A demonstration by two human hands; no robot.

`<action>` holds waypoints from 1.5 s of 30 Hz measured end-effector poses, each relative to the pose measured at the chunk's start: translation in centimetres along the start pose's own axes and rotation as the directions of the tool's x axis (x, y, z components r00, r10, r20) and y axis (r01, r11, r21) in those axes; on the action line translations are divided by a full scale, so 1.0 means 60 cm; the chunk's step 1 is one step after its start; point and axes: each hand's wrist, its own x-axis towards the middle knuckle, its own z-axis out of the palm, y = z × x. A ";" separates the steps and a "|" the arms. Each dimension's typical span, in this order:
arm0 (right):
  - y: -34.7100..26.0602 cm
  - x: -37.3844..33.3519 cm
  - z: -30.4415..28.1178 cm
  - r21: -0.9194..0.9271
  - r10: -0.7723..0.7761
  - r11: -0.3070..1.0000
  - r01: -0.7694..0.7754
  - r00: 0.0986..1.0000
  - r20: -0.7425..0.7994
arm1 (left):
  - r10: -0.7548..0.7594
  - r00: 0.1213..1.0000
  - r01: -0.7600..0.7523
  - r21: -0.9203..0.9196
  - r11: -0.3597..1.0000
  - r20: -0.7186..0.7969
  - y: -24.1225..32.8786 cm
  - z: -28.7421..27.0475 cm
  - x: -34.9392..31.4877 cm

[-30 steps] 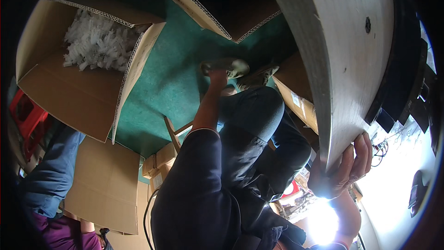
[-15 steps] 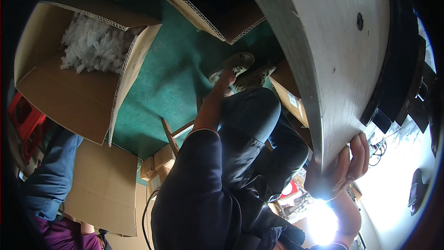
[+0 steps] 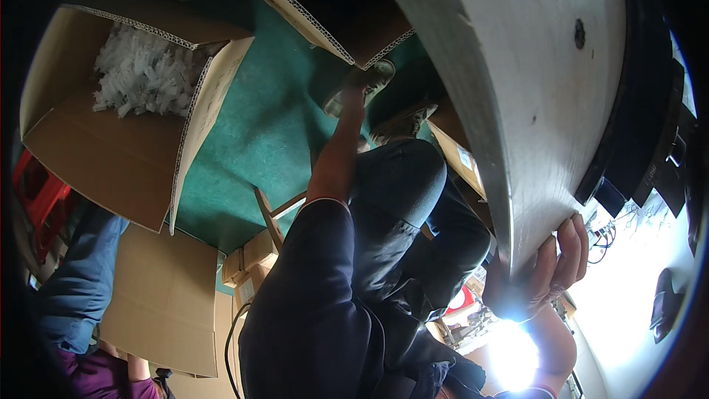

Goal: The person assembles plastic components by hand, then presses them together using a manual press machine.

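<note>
My left arm stretches down past my knee, and my left hand (image 3: 354, 96) is at the side of a shoe (image 3: 379, 81) on my foot. Its fingers are in shadow and hidden against the shoe, so their hold does not show. My right hand (image 3: 550, 266) grips the edge of a pale wooden tabletop (image 3: 543, 96), with its fingers laid over the top surface and the rest of the hand at the edge. A second shoe (image 3: 399, 127) rests beside the first, partly in shadow.
An open cardboard box (image 3: 111, 155) with translucent plastic pieces (image 3: 148, 70) stands at the left. Another open carton (image 3: 310, 18) is at the top. Small boxes (image 3: 255, 255) and a red stool (image 3: 44, 203) stand nearby. A person in blue trousers (image 3: 81, 281) is at lower left.
My left hand and the shoe beside it have shifted slightly up and left, toward the top carton. My right hand stays on the tabletop edge. The view has moved a little.
</note>
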 end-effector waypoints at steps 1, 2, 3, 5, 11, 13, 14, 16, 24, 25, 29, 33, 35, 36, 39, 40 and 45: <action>0.001 0.001 0.002 0.002 -0.001 1.000 0.001 1.000 -0.007 | -0.001 1.000 0.001 -0.010 1.000 0.005 -0.005 0.004 0.008; 0.002 0.001 0.003 0.006 -0.002 1.000 0.002 1.000 -0.018 | 0.001 1.000 0.000 -0.020 1.000 0.010 -0.010 0.000 0.010; 0.003 0.003 0.000 0.005 0.002 1.000 -0.002 1.000 -0.023 | 0.006 1.000 -0.005 -0.030 1.000 0.014 -0.012 -0.001 0.012; 0.006 0.004 -0.005 0.090 -0.014 0.996 0.014 1.000 0.001 | 0.021 0.999 -0.019 -0.051 0.999 0.026 -0.023 -0.008 0.007; 0.006 0.015 -0.007 0.152 0.014 0.988 -0.015 1.000 0.008 | 0.046 0.996 -0.038 -0.093 0.995 0.082 -0.076 -0.029 -0.012; 0.012 0.006 0.009 0.136 0.005 0.991 -0.010 0.999 0.039 | 0.013 0.994 -0.001 -0.106 0.994 0.111 -0.138 -0.030 -0.012; 0.006 0.011 0.005 0.158 0.006 0.987 -0.009 1.000 0.022 | 0.035 0.995 -0.024 -0.120 0.992 0.096 -0.126 -0.065 0.000; 0.025 0.008 -0.007 0.136 0.012 0.991 -0.009 1.000 -0.020 | 0.061 0.893 0.098 -0.324 0.941 0.447 -0.140 -0.111 0.010; 0.028 0.008 -0.006 0.187 -0.072 0.981 0.053 0.993 0.098 | 0.007 0.902 -0.145 0.287 0.947 0.431 -0.159 -0.163 -0.013; 0.026 0.009 -0.003 0.168 -0.080 0.984 0.060 0.990 0.115 | -0.131 0.955 0.092 0.150 0.984 0.268 -0.173 -0.125 -0.022; 0.012 0.025 -0.045 0.255 -0.093 0.963 0.083 0.995 0.027 | 0.112 0.939 -0.328 0.753 0.571 0.324 -0.040 -0.235 -0.037; 0.038 -0.014 0.024 0.168 -0.052 0.985 0.026 0.987 0.151 | 0.023 0.721 -0.327 0.311 0.893 0.692 -0.164 -0.103 -0.083; 0.028 0.010 -0.007 0.231 -0.059 0.972 0.050 0.998 0.034 | 0.200 0.645 -0.552 0.630 -0.546 0.738 -0.036 -0.132 -0.138; 0.021 0.021 -0.026 0.244 -0.025 0.970 0.021 1.000 0.013 | 0.264 0.603 -0.490 0.611 -0.622 0.753 0.001 -0.170 -0.154; 0.013 0.016 -0.050 0.264 0.023 0.964 -0.033 0.999 0.039 | 0.285 0.771 -0.381 0.771 -0.510 0.570 0.022 -0.139 -0.212; 0.024 0.006 -0.040 0.254 0.032 0.965 -0.058 0.994 0.104 | 0.260 0.800 -0.393 0.800 -0.453 0.540 0.010 -0.111 -0.254; 0.030 -0.007 -0.038 0.322 0.038 0.944 -0.064 0.996 0.087 | 0.352 0.710 -0.422 0.768 -0.482 0.610 0.105 -0.184 -0.346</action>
